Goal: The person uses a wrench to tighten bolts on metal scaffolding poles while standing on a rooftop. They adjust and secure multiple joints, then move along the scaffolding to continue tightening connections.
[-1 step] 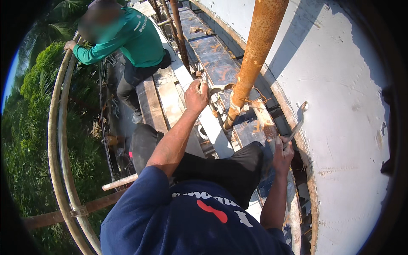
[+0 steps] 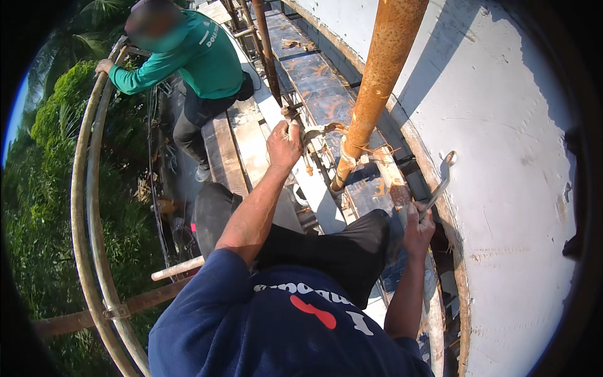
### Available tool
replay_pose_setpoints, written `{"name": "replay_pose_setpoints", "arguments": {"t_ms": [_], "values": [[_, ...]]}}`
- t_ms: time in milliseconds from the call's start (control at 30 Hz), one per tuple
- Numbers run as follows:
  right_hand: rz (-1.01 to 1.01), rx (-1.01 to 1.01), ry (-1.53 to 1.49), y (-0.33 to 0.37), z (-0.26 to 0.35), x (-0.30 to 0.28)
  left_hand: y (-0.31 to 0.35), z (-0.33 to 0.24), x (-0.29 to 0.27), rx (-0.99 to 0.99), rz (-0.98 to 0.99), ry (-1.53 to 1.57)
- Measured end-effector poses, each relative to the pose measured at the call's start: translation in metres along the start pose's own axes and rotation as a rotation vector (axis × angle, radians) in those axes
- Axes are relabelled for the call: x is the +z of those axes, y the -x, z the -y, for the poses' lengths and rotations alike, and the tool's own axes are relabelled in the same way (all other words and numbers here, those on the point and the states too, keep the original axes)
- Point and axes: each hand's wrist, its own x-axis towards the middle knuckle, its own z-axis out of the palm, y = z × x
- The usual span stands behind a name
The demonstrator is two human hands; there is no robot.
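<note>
My left hand [image 2: 284, 146] is closed on a rusty scaffold clamp [image 2: 323, 129], just left of an orange-brown steel pole [image 2: 382, 75]. The clamp's curved arm reaches toward the pole; whether it touches is hard to tell. A bolt [image 2: 308, 164] hangs beneath the hand. In my right hand [image 2: 418, 231], a metal wrench [image 2: 442, 185] is gripped by its lower end, with its ring end up against the pale wall [image 2: 515, 207]. Wire [image 2: 380, 152] is wrapped round the pole's lower part.
On the planks [image 2: 221, 147] at the upper left sits a co-worker in a green shirt [image 2: 210, 56], one hand on the curved pipe rails [image 2: 85, 188]. Trees [image 2: 38, 207] show beyond the rails. Dark metal panels [image 2: 314, 75] run along the wall, with gaps between the boards.
My left hand has shifted slightly left and down, and the clamp has turned in it, so its bolt now shows. My right hand and the wrench have hardly moved. The co-worker's head has lifted a little.
</note>
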Motion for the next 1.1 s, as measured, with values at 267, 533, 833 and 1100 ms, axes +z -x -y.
{"name": "replay_pose_setpoints", "arguments": {"t_ms": [267, 533, 833, 1100], "values": [[0.019, 0.15, -0.013, -0.002, -0.01, -0.002, -0.003, 0.056, -0.123, -0.317, 0.262, 0.624], [0.049, -0.03, 0.087, -0.005, -0.011, -0.008, -0.096, 0.077, -0.203, -0.38, -0.305, 1.905], [0.024, 0.013, 0.075, -0.004, -0.02, -0.007, -0.17, 0.16, -0.278, -0.702, -1.08, 1.17], [0.023, -0.03, 0.116, -0.007, -0.028, -0.011, -0.211, 0.193, -0.319, -0.988, -1.105, 0.668]]}}
